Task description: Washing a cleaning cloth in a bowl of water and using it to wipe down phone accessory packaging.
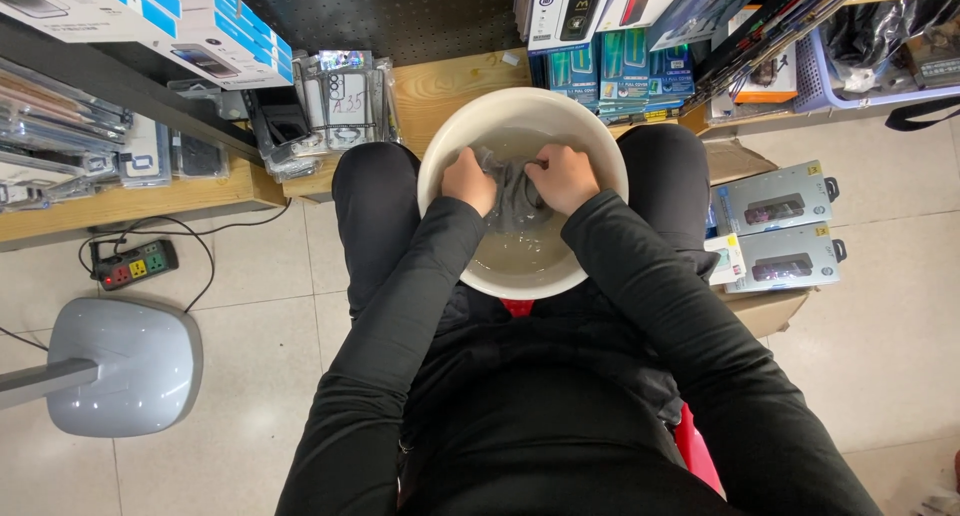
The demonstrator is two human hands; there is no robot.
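Head view, looking straight down at a seated person in black clothes. White basin [440,146] sits between the knees at 12 o'clock from the torso, holding cloudy water. Grey cloth [515,198] is in the water at the basin centre, bunched and wet. Left hand [468,181] is fisted on the cloth's 9 o'clock edge; right hand [562,178] is fisted on its 3 o'clock edge. Both hands grip the cloth, knuckles up, with the cloth stretched between them.

Black sleeves run from 6 o'clock up to the basin and cover part of its near rim. Red stool [700,451] peeks out under the person at 5 o'clock.

Around: wooden shelf [440,86] at 12 o'clock, touching or just behind the basin, with clear packaged cases [335,101] at 11 o'clock. Boxed phone accessories [620,66] stacked at 1 o'clock. Two grey boxes [780,226] on a cardboard carton at 3 o'clock, just beside the right knee. Power strip [135,264] with cable on the tiled floor at 9 o'clock. Grey stand base [125,366] at 8 o'clock, well apart from the basin.
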